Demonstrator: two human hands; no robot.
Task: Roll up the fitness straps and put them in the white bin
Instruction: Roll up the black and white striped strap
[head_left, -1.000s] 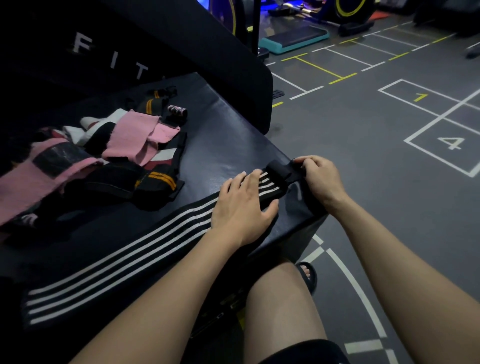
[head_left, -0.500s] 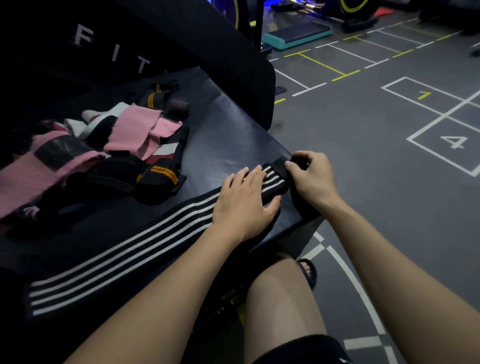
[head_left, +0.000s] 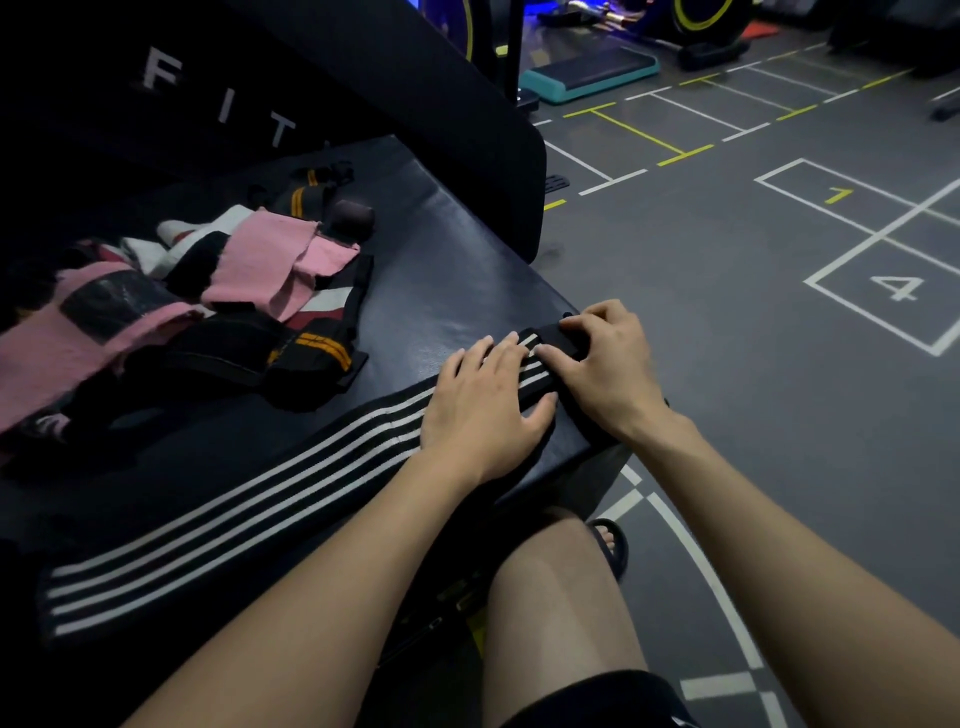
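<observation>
Head-worn view, forward and down

Under my palms the long black white-striped woven cloth strap (head_left: 249, 499) looks matt and ribbed; the black padded leatherette bench (head_left: 457, 270) shines smooth, faintly glossy.

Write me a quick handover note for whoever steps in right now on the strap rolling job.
Left hand: flat, pressing the striped strap onto the black bench.
Right hand: fingers curled on the strap's end, starting the first fold.
Strap: otherwise stretched out flat along the bench's near edge.
Pile of straps: unrolled, at the bench's far left; one small roll sits behind it.
White bin: not in view.
Left: roll this strap, then the pile, then bin everything.
</observation>
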